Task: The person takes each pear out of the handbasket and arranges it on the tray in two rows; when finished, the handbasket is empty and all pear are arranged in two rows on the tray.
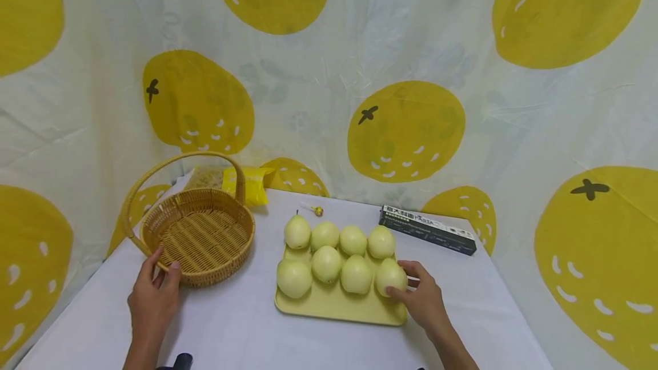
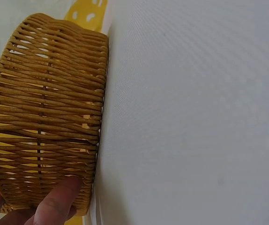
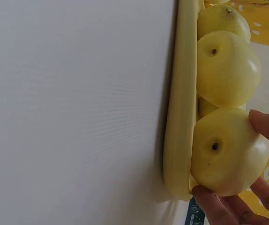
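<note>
A round wicker basket (image 1: 208, 238) with a tall arched handle stands on the left of the table, with nothing inside. My left hand (image 1: 154, 296) holds its near left rim, fingers over the edge; in the left wrist view the thumb (image 2: 59, 201) presses the woven outer side. Several pale yellow-green pears stand in two rows on a light yellow tray (image 1: 336, 312). With my right hand (image 1: 424, 300) I grip the front-row pear at the right end (image 1: 389, 277). In the right wrist view, that pear (image 3: 228, 154) sits between thumb and fingers at the tray's corner.
Behind the basket lies a yellow and clear bag (image 1: 249, 184) of dry food. A small wrapped lollipop (image 1: 318, 210) lies behind the tray. A long dark pasta box (image 1: 428, 232) is at the back right. Fruit-printed curtains (image 1: 308, 67) hang around the white table.
</note>
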A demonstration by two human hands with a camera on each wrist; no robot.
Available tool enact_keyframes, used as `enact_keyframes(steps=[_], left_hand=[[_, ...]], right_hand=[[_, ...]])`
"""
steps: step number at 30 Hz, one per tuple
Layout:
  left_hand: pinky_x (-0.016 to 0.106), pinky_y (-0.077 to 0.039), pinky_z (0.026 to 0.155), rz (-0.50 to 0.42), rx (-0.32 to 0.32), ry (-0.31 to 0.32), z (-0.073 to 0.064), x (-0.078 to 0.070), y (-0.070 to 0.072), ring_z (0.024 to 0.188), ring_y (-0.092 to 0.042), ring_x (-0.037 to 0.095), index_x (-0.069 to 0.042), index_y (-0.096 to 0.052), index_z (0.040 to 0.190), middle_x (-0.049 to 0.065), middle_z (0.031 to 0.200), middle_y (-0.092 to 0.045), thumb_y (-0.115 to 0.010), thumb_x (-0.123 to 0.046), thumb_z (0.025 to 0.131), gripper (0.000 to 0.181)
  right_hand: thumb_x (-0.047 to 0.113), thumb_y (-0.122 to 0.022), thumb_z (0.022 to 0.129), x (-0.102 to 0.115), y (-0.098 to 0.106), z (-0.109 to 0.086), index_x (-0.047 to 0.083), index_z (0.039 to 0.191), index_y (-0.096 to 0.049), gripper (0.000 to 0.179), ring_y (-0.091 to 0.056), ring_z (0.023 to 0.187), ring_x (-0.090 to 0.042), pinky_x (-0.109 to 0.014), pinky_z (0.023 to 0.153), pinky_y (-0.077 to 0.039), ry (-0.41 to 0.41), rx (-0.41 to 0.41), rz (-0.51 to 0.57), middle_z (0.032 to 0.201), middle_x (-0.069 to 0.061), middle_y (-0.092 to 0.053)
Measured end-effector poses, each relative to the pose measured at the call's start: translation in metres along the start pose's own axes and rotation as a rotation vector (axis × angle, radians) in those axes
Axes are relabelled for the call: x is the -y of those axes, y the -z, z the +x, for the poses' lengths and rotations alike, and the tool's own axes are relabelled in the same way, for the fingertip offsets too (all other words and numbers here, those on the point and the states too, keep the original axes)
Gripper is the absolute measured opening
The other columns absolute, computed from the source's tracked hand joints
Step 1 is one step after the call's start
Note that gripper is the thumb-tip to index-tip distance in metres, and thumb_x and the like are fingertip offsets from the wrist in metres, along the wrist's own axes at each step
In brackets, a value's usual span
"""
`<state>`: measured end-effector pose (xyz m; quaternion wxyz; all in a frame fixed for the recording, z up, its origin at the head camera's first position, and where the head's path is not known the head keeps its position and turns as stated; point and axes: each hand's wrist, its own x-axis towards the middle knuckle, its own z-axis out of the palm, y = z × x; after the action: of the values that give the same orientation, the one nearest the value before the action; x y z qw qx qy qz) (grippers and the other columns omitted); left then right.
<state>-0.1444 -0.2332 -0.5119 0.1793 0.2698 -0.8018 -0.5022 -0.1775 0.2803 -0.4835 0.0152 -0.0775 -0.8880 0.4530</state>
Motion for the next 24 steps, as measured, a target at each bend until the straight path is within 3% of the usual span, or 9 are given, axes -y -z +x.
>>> enact_keyframes(steps=[5,15,24], left_hand=[[0.063,-0.045,0.119,0.001,0.014,-0.004,0.000,0.002,-0.001,0.151,-0.042,0.050,-0.024,-0.029,0.170,0.011,0.177,-0.023,-0.048,-0.043,0.111,0.064],[0.064,-0.045,0.118,0.011,0.007,-0.052,-0.002,-0.002,0.000,0.149,-0.044,0.052,-0.019,-0.032,0.169,0.015,0.175,-0.027,-0.048,-0.042,0.111,0.064],[0.071,-0.041,0.120,0.077,0.051,-0.002,-0.004,-0.015,0.002,0.151,-0.038,0.056,-0.018,-0.022,0.171,0.018,0.176,-0.021,-0.044,-0.046,0.112,0.069]], right_hand=[[0.023,-0.094,0.080,-0.005,-0.004,0.008,0.013,0.143,-0.060,0.073,-0.066,0.126,-0.038,-0.046,0.097,-0.065,0.012,-0.004,-0.013,0.141,-0.020,-0.065],[0.028,-0.091,0.085,-0.004,-0.007,0.009,0.012,0.146,-0.058,0.072,-0.062,0.135,-0.038,-0.052,0.116,-0.056,0.037,-0.023,-0.011,0.148,-0.021,-0.062],[0.036,-0.089,0.088,-0.001,-0.002,0.006,0.013,0.150,-0.055,0.074,-0.048,0.150,-0.041,-0.051,0.126,-0.046,0.077,-0.076,-0.021,0.158,-0.017,-0.055]])
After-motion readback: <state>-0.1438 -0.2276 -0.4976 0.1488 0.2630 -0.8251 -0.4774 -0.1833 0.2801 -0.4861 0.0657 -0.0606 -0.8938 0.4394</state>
